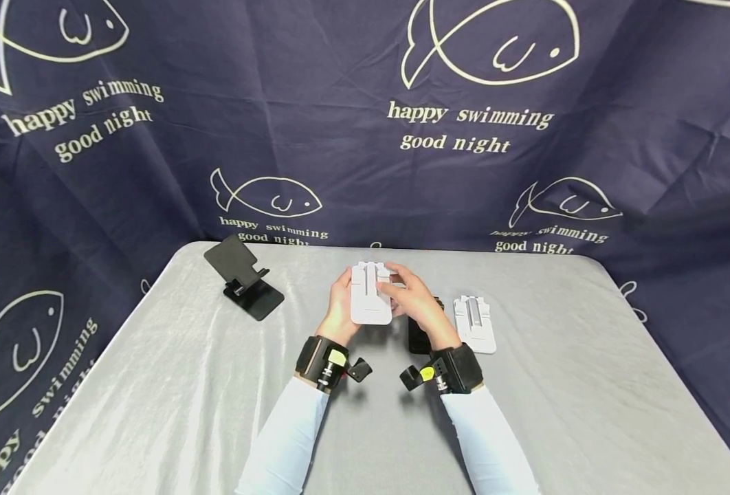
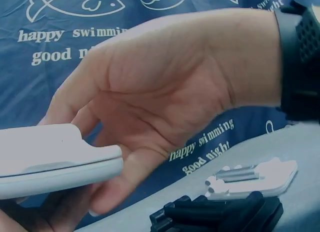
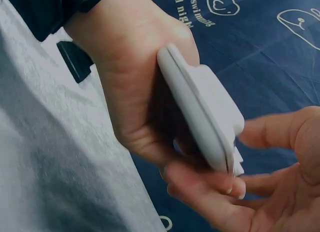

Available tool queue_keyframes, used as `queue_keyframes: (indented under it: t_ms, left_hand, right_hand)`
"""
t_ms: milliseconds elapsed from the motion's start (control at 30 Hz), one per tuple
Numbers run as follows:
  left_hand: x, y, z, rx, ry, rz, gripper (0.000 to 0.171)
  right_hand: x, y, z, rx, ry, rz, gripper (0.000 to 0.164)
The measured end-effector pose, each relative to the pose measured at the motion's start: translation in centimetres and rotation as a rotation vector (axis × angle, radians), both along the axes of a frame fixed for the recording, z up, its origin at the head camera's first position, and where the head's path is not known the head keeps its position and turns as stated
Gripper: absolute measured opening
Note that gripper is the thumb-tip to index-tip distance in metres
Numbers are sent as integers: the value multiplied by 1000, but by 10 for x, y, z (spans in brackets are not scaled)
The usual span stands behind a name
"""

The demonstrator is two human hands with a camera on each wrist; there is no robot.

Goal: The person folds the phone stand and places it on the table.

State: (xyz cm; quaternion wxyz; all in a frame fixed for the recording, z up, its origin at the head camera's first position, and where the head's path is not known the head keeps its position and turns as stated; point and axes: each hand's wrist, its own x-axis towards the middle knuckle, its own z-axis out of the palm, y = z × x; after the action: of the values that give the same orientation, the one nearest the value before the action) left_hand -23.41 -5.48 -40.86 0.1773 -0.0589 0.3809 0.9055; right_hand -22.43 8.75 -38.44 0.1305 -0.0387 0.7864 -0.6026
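Note:
A white folded phone stand (image 1: pixel 371 309) is held up above the middle of the table. My left hand (image 1: pixel 339 313) grips its left side; the left wrist view shows its near edge (image 2: pixel 55 157). From the other side my right hand (image 1: pixel 416 295) grips the stand near its upper right, with the thumb on the front face. In the right wrist view, the stand (image 3: pixel 197 112) sits tilted between my left palm and my right fingers. Beneath my right forearm lies a black folded phone stand (image 1: pixel 417 338), partly hidden. A second white folded stand (image 1: pixel 476 328) lies just right of it.
An unfolded black phone stand (image 1: pixel 253 295) stands at the table's back left. A grey cloth covers the table (image 1: pixel 588 385). Behind it hangs a dark blue curtain (image 1: pixel 352 137) printed with fish and words.

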Motion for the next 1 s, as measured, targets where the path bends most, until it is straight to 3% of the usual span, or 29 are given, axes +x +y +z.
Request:
queue_keyframes:
  t_ms: [133,333,500,633,833,1000]
  left_hand:
    - [-3,3,-5,-77,5,35,57]
    - [-4,4,-8,-328,49,75,53]
    - [-1,-7,-1,-561,153,-32,36]
    - [-2,-20,2,-685,259,-122,37]
    - [-2,-28,2,-780,373,-148,42]
    - [0,-28,1,-832,383,-162,43]
  right_hand:
    - [0,-1,-1,-31,-4,17,56]
    - [1,1,-3,-50,11,-20,57]
    - [1,4,-4,-67,18,-53,55]
    - [-1,5,-6,-70,21,-65,55]
    - [-3,5,-11,-56,10,-91,55]
    - [-4,6,-14,-28,-12,-79,56]
